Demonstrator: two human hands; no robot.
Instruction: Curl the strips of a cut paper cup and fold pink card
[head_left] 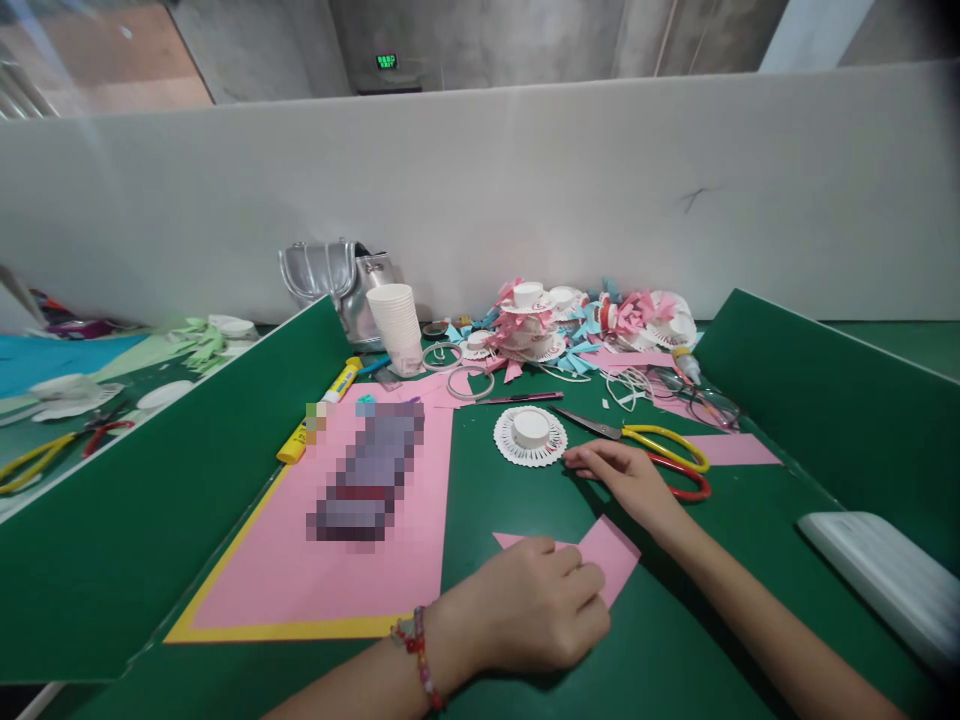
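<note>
My left hand [536, 605], with a beaded bracelet at the wrist, is closed over a folded or cut piece of pink paper [611, 560] low on the green tabletop. Pink corners stick out on both sides of the fingers. My right hand [622, 485] has thumb and fingers drawn together beside the fringed rim of a white cut paper cup [531, 428]. Whether anything small is between those fingertips is hidden. Just behind the right hand lie scissors [622, 432] with one yellow and one red handle, blades pointing left.
Left are large pink sheets [247, 575], a blurred-out dark object [371, 470] and yellow glue sticks [343, 380]. Stacked paper cups [395, 325], a silver bag [322, 270] and a heap of pink, blue and white paper flowers [529, 320] stand behind. Green dividers [840, 400] flank the space.
</note>
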